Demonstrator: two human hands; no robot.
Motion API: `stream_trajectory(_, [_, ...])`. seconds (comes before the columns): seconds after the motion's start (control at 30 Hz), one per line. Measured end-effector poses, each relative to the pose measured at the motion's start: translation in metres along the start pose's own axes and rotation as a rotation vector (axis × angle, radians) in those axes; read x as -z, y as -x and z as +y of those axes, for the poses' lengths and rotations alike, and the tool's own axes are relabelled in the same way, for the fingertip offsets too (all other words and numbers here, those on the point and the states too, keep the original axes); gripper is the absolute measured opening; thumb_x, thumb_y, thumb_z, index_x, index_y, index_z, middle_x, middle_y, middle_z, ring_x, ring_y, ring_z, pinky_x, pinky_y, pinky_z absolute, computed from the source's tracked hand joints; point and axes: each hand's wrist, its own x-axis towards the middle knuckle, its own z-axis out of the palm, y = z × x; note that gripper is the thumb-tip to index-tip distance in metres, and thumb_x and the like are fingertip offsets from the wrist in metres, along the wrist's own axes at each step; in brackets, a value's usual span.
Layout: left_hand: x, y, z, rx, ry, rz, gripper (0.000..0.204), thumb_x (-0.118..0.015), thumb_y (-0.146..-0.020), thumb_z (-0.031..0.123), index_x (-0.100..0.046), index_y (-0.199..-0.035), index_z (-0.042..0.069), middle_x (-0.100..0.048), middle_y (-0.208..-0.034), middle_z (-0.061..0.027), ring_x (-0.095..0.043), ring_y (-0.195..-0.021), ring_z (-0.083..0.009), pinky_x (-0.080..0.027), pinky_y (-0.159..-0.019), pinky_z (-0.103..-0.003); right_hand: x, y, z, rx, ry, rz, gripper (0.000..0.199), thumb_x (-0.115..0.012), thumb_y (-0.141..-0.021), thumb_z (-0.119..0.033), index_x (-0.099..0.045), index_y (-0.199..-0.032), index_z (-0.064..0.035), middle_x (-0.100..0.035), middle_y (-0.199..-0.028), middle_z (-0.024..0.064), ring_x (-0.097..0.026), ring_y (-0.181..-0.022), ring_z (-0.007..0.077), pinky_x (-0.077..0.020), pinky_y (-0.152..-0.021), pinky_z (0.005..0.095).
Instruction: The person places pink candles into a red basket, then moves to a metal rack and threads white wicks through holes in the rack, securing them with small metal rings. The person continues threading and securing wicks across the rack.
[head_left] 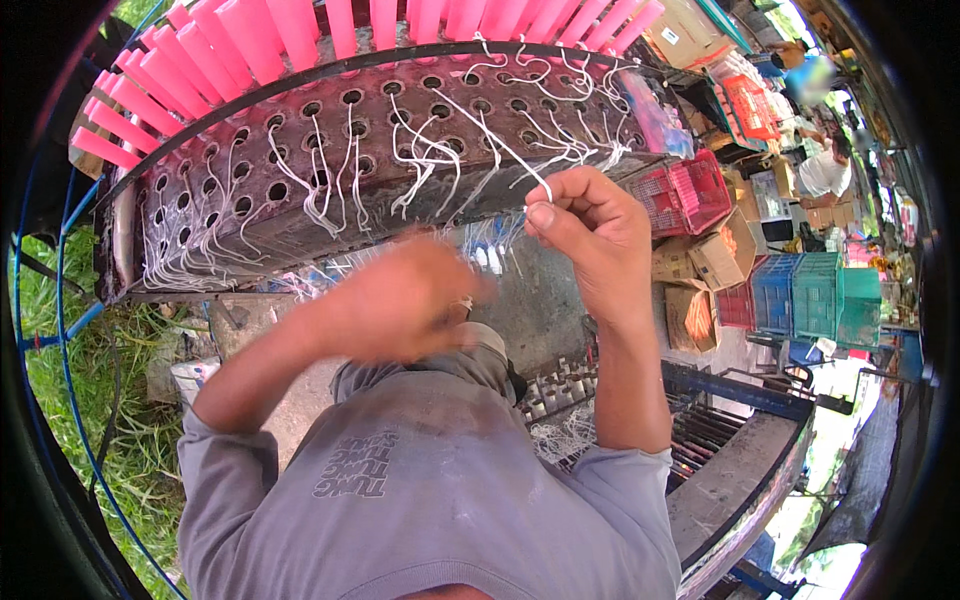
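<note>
A dark metal plate (300, 160) full of round holes curves across the top, with white strings (420, 165) hanging from many holes. Pink cylinders (250, 40) stick out in a row behind its upper rim. My right hand (585, 225) is raised in front of the plate and pinches one white string (495, 140) that runs up to a hole. My left hand (410, 295) is blurred with motion just below the plate, its fingers curled; what it holds I cannot tell.
Grass (70, 370) and blue pipe framing (60, 300) lie at the left. Red (690, 190), blue and green crates (815, 295) and cardboard boxes (715, 260) stand at the right. A dark rack (720, 430) sits lower right. Another person (825, 170) is far right.
</note>
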Motion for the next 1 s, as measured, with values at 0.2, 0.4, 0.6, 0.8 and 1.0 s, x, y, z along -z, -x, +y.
stream_trajectory(0.2, [-0.005, 0.003, -0.016, 0.431, 1.377, 0.348, 0.038, -0.069, -0.099, 0.031, -0.067, -0.119, -0.001, -0.069, -0.088, -0.0103, -0.068, -0.071, -0.0196, -0.055, -0.065, -0.033, -0.021, 0.0, 0.026, 0.601, 0.697, -0.078, 0.017, -0.079, -0.082, -0.004, -0.071, -0.097, -0.007, -0.069, -0.091, 0.0035, -0.065, -0.081, 0.0185, -0.052, -0.073, 0.0331])
stream_trajectory(0.4, [0.02, -0.008, -0.025, 0.424, 0.317, 0.605, 0.01, -0.069, -0.091, -0.003, -0.066, -0.1, 0.001, -0.07, -0.091, -0.007, -0.067, -0.069, -0.0163, -0.051, -0.063, -0.028, -0.034, -0.039, 0.039, 0.547, 0.472, -0.19, 0.016, -0.079, -0.084, -0.005, -0.068, -0.095, -0.0037, -0.068, -0.094, 0.0036, -0.066, -0.085, 0.0212, -0.0539, -0.074, 0.0341])
stream_trajectory(0.6, [0.016, -0.026, -0.038, 0.146, -0.098, 0.94, 0.017, -0.072, -0.085, -0.009, -0.065, -0.097, 0.001, -0.07, -0.097, -0.013, -0.07, -0.083, -0.0225, -0.055, -0.072, -0.032, -0.033, -0.089, 0.05, 0.116, -0.23, -0.287, 0.012, -0.075, -0.095, -0.009, -0.067, -0.101, -0.0029, -0.07, -0.085, 0.003, -0.066, -0.073, 0.0082, -0.0533, -0.066, 0.0238])
stream_trajectory(0.8, [0.018, -0.071, -0.051, 0.198, 0.002, 1.199, 0.019, -0.077, -0.084, -0.004, -0.066, -0.097, 0.003, -0.071, -0.093, -0.0108, -0.072, -0.081, -0.0245, -0.056, -0.069, -0.031, -0.026, -0.105, 0.031, 0.203, -0.063, -0.186, 0.01, -0.066, -0.101, -0.009, -0.065, -0.104, 0.0002, -0.068, -0.085, 0.0031, -0.059, -0.073, 0.0058, -0.0488, -0.064, 0.0245])
stream_trajectory(1.0, [0.037, -0.1, -0.053, 0.263, -0.344, 0.998, 0.015, -0.076, -0.086, 0.002, -0.066, -0.097, 0.004, -0.07, -0.092, -0.0108, -0.071, -0.08, -0.0287, -0.056, -0.069, -0.038, 0.015, -0.16, 0.037, -0.146, -0.318, -0.488, 0.016, -0.063, -0.103, -0.016, -0.063, -0.108, -0.0003, -0.059, -0.077, -0.0012, -0.05, -0.064, 0.0054, -0.0407, -0.057, 0.0237])
